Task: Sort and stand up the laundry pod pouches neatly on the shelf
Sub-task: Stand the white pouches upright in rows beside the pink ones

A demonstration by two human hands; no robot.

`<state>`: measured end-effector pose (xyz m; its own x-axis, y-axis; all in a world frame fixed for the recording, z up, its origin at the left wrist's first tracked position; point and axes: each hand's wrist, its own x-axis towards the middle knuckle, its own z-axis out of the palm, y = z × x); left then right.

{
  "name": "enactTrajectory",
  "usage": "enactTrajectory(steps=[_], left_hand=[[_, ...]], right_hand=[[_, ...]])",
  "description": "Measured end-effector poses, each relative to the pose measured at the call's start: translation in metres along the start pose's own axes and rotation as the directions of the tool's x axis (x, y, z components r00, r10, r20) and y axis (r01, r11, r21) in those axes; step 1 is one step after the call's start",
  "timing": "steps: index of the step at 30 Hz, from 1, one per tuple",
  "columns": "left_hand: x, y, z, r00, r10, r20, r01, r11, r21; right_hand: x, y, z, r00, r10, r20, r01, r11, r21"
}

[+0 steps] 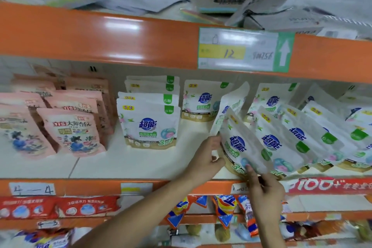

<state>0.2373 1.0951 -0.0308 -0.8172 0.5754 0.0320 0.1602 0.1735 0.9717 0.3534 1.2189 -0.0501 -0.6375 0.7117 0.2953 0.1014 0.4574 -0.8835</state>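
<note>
**Straightening a slumped white pouch on a shop shelf**

Looks forward at a pale shelf [130, 163] set between orange beams [100, 36]. Grips the left edge of the front white pouch [239, 143] with the left hand [207, 157], thumb and fingers curled round it, probably to steady it and tip it upright. Pinches the bottom edge of the same pouch with the right hand [265, 189], one finger on the printed face, seemingly to square its base at the shelf's front lip.

Behind it and to the right, a leaning row of white pouches [298, 133], slumped one against the next, not yet stood up. To the left, well apart, upright white pouches [150, 125] in neat files. Further left, pink pouches [72, 131] kept as a separate group, slightly tilted. By the look of it, roughly half sorted.
</note>
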Motion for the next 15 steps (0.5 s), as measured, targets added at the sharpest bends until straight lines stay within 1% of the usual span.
enactTrajectory(steps=[3,5,8,10,11,15], left_hand=[[-0.005,-0.003,-0.013,0.997,0.024,-0.067,-0.02,0.998,0.061],[-0.012,-0.006,-0.025,0.995,0.037,-0.091,-0.032,0.998,0.049],[-0.025,-0.013,-0.044,0.999,0.015,-0.035,-0.016,0.999,-0.04],[-0.035,-0.019,-0.055,1.0,-0.023,-0.005,0.022,0.998,-0.053],[-0.041,-0.022,-0.061,1.0,-0.027,-0.013,0.026,0.999,-0.047],[-0.061,-0.036,-0.091,0.989,-0.066,-0.13,0.059,0.996,-0.061]], right_hand=[[-0.004,-0.002,-0.002,0.999,0.008,0.042,-0.009,1.0,0.021],[-0.006,-0.005,-0.003,0.998,0.015,0.064,-0.019,0.998,0.063],[-0.009,-0.014,0.0,0.99,0.014,0.138,-0.03,0.993,0.114],[-0.01,-0.02,0.006,0.979,0.006,0.202,-0.033,0.991,0.128],[-0.011,-0.022,0.011,0.972,0.002,0.237,-0.033,0.991,0.129],[-0.017,-0.036,0.038,0.933,-0.005,0.361,-0.054,0.987,0.152]])
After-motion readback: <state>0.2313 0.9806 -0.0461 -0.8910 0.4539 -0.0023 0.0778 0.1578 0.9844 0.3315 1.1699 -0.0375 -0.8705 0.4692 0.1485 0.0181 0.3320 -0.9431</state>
